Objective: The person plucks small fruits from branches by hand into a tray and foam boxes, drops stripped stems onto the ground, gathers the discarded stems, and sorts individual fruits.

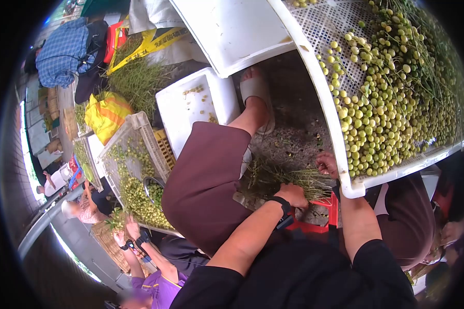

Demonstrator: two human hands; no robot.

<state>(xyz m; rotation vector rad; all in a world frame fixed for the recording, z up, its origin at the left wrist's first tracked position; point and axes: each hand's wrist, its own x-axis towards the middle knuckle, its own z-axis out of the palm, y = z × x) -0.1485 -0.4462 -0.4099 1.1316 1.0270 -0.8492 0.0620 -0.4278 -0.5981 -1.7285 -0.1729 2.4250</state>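
Observation:
My left hand [292, 196], with a dark band at the wrist, is closed on a bundle of thin green stems [314, 180] low between my knees. A red plastic crate or stool [314, 220] sits just below it. My right hand [327, 164] is curled near the far end of the stems, beside the white tray rim; what its fingers hold, if anything, is hidden. On my right, a large perforated white tray [345, 72] bears many small round yellow-green fruits [376, 123] and stemmed bunches.
White bins [232, 36] [172, 105] stand ahead, the nearer with a few loose fruits. More trays of fruit [139, 201] lie to the left, where a person in purple [157, 288] handles a bunch. Bags [105, 114] and cut stems [136, 80] lie beyond. Debris covers the floor [294, 141].

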